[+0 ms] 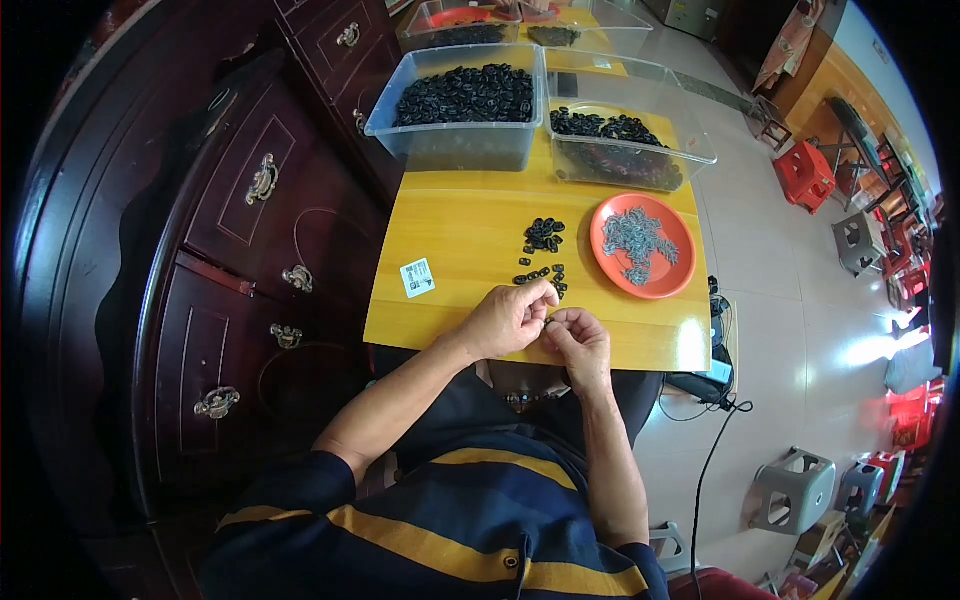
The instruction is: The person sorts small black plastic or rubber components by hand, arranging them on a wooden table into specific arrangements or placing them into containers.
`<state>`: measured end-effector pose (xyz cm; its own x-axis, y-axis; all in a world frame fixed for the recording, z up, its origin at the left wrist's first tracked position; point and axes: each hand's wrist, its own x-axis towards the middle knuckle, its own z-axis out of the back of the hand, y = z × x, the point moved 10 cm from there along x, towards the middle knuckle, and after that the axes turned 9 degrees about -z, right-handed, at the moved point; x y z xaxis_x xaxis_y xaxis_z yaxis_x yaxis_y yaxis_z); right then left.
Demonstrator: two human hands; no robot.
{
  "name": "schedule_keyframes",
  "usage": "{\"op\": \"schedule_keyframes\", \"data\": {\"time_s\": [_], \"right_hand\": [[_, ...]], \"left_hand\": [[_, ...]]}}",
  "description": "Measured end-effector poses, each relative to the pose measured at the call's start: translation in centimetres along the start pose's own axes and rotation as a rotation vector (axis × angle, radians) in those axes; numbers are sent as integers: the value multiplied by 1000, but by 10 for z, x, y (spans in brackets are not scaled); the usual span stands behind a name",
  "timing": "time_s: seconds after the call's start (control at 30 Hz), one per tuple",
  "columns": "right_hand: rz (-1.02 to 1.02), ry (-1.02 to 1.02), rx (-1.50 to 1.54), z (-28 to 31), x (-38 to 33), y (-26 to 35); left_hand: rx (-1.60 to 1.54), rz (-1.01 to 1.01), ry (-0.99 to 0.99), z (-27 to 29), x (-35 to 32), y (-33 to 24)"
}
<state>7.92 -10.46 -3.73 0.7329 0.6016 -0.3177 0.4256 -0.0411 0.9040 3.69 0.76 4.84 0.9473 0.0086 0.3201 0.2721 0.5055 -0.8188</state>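
Note:
Near the front edge of the yellow table [450, 215], my left hand [510, 318] and my right hand [585, 345] meet with fingertips pinched together. Whatever they hold is mostly covered by the fingers; only a small dark bit shows between them. Just beyond the fingers lie several small black oval pieces [541, 273] in loose rows. Farther back is a little heap of the same black pieces [543, 235]. To the right, an orange-red plate [606, 270] carries a pile of small grey, shiny slender parts [636, 238].
Two clear plastic bins, a fuller left one [455, 150] and a right one [690, 140], hold black pieces at the back. A white printed card [418, 278] lies at left. Dark wooden drawers [240, 200] border the left; a black cable [703, 480] and grey stool [795, 490] are right.

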Motion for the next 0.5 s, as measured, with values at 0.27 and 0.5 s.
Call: {"op": "schedule_keyframes", "data": {"time_s": [0.27, 0.5], "right_hand": [[-3, 4, 126, 3, -2, 3], [17, -11, 134, 5, -1, 5]], "left_hand": [[15, 151, -16, 28, -12, 28], [483, 37, -75, 39, -4, 30]]}}
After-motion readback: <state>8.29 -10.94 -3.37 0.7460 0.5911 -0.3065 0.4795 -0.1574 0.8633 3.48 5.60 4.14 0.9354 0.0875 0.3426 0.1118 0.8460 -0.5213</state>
